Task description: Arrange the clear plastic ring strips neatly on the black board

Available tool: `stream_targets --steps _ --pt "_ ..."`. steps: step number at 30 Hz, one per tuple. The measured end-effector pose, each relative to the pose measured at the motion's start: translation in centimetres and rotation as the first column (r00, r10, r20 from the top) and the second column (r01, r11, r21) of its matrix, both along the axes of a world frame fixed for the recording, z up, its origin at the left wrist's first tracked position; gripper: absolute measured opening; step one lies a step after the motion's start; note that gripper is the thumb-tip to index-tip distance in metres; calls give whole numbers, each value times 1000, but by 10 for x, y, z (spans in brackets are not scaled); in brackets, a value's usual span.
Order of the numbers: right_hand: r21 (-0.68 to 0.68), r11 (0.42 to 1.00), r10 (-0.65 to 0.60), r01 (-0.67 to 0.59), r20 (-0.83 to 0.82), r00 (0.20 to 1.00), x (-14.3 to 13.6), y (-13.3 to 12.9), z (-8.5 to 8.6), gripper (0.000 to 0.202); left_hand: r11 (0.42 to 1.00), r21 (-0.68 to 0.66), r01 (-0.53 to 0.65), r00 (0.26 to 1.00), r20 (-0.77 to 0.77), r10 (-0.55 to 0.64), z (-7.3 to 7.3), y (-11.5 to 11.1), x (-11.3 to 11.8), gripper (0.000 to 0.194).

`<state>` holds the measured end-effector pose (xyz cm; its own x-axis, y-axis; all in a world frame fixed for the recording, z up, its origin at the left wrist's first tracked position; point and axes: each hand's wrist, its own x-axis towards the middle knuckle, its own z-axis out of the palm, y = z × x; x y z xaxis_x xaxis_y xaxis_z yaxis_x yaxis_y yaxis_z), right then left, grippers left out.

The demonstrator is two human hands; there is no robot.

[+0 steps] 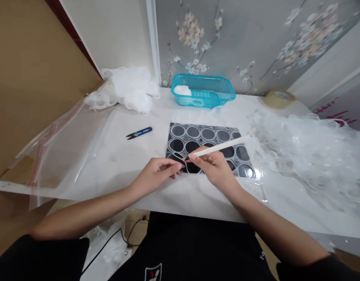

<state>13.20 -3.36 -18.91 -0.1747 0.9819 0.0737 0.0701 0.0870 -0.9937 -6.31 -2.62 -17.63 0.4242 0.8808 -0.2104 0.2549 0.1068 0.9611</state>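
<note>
Between the fingertips of my left hand (164,170) is pinched a thin whitish loop (179,157), held low over the patterned mat. My right hand (212,163) is closed around a long, slim white stick-like tool (221,146). That tool slants up to the right, and its lower end meets the loop by my left fingertips. Exactly what its tip does there is too small to tell. Beneath both hands lies a black and grey mat (207,134) printed with rows of ovals, partly hidden by the fingers.
Blue thread snips (139,133) lie to the left. A turquoise basket (203,102) holding something white stands at the back. White loops are heaped at the right (311,152) and back left (124,88). Clear plastic bags (71,144) hang over the left edge; a tape roll (278,98) sits back right.
</note>
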Motion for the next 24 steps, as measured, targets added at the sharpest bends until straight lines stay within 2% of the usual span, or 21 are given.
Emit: stream_targets --steps 5,9,14,21,24 --pt "137 990 -30 13 121 992 -9 -6 0 16 995 -83 -61 995 70 67 -11 1 5 28" --pt "282 959 -95 28 229 969 -15 -12 -5 16 986 -122 -116 987 94 128 -17 0 7 23" --pt "365 931 -143 24 301 943 -17 -14 -11 16 981 -149 -126 980 132 146 -24 1 9 19" --pt "480 877 -235 15 403 884 -26 -22 -22 20 958 -247 -142 978 117 175 -21 5 12 15" --pt "517 855 -269 -39 507 819 -21 -13 -23 26 935 -310 -175 974 86 211 -19 6 15 13"
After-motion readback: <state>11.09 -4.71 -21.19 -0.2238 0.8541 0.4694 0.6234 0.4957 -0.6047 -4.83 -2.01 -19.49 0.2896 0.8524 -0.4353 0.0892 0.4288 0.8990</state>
